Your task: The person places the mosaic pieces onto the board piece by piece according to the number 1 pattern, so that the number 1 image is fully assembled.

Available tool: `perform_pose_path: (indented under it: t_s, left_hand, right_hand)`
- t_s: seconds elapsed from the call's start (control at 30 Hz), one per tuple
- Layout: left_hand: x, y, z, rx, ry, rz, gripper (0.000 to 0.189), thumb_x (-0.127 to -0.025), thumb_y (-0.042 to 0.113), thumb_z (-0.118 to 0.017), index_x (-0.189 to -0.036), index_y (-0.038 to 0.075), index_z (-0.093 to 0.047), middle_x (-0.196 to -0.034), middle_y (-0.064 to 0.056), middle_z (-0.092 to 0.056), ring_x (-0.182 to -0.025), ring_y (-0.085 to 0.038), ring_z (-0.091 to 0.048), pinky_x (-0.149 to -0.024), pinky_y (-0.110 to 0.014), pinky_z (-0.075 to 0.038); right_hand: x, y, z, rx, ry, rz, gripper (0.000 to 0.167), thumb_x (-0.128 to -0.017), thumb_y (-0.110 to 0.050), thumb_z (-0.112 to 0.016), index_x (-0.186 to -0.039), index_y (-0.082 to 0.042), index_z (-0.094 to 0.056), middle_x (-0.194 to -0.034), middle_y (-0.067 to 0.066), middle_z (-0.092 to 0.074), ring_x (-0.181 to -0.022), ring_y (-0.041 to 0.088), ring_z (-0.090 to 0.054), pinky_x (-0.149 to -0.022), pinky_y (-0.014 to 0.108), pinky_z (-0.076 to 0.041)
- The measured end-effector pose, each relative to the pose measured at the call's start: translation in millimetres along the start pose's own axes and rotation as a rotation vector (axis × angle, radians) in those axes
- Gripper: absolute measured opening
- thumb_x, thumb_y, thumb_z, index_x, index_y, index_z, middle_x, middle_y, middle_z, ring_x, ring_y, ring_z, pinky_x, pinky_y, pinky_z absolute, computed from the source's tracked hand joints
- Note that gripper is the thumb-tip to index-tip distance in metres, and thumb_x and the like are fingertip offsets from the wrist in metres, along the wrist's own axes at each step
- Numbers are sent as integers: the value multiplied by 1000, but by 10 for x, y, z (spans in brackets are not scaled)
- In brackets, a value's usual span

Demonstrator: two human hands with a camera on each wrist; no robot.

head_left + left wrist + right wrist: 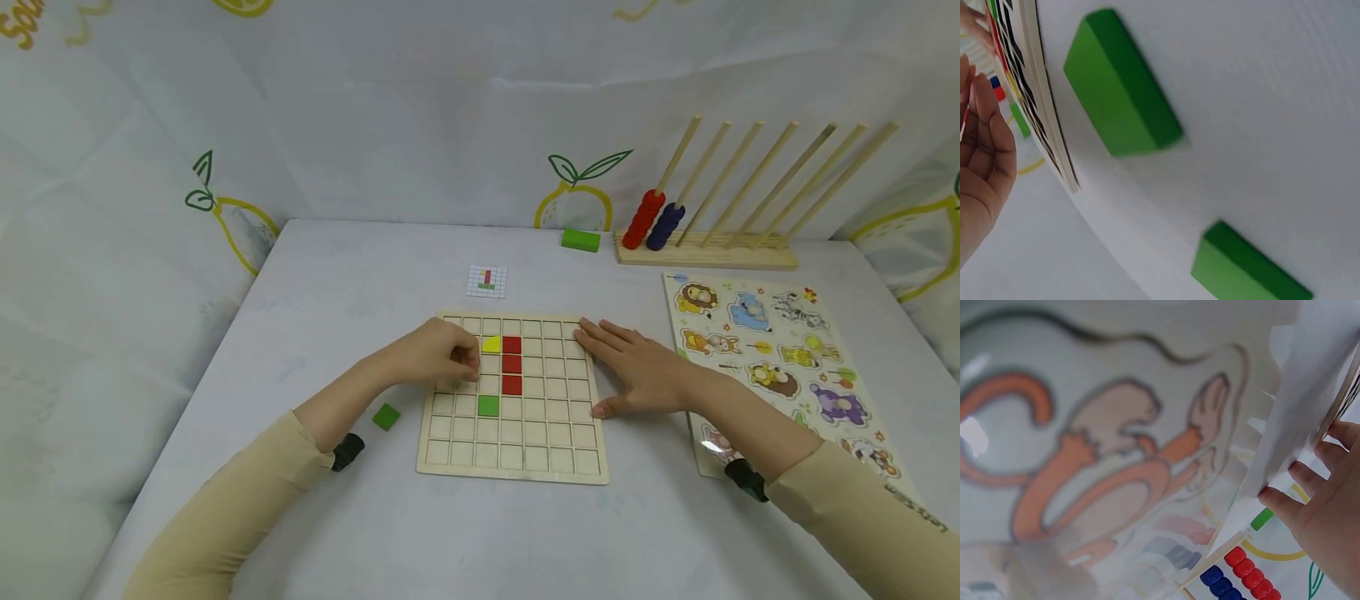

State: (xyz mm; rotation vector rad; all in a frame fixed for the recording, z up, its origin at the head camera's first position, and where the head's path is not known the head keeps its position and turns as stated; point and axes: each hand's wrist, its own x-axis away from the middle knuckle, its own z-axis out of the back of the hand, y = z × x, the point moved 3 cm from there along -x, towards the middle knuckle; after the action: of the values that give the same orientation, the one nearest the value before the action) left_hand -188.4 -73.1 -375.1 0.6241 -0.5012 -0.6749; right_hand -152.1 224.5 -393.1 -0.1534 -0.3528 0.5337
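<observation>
A wooden grid board [546, 457] lies flat on the table. On it sit a yellow piece with a curved edge [491, 344], a column of three red squares [512, 363] and a green square [488, 406]. My left hand [435, 354] hovers over the board's left part with bent fingers; whether anything is between the fingertips is hidden. My right hand [637, 367] rests with spread fingers at the board's right edge. A green block [386, 417] lies left of the board; the left wrist view shows two green blocks on the table, one nearer [1116, 87], one lower [1241, 269].
A small printed pattern card [487, 282] lies behind the board. Further back are a green block [581, 240] and a wooden peg rack [705, 254] with red and blue beads. An animal puzzle board [780, 358] lies at right, beneath my right forearm.
</observation>
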Motion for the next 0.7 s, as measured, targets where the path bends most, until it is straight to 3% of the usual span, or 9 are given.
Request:
perform_pose_path:
  t_s: [0.43, 0.7]
  left_hand:
    - [213, -334, 270, 62, -118, 111, 5, -87, 21, -73, -85, 17, -72, -84, 5, -68, -79, -12, -56, -77, -27, -45]
    - [426, -583, 435, 148, -206, 156, 17, -85, 13, -74, -102, 14, -75, -103, 1, -74, -91, -13, -63, -87, -30, -49]
  right_hand:
    - [-3, 4, -7, -1, -9, -5, 110, -78, -67, -68, -159, -13, -18, -168, 9, -12, -154, 41, -12, -119, 65, -20]
    - [-3, 4, -4, 0, -1, 7, 110, -78, -69, -67, -159, -13, -18, -168, 9, -12, -154, 41, -12, -119, 64, -20]
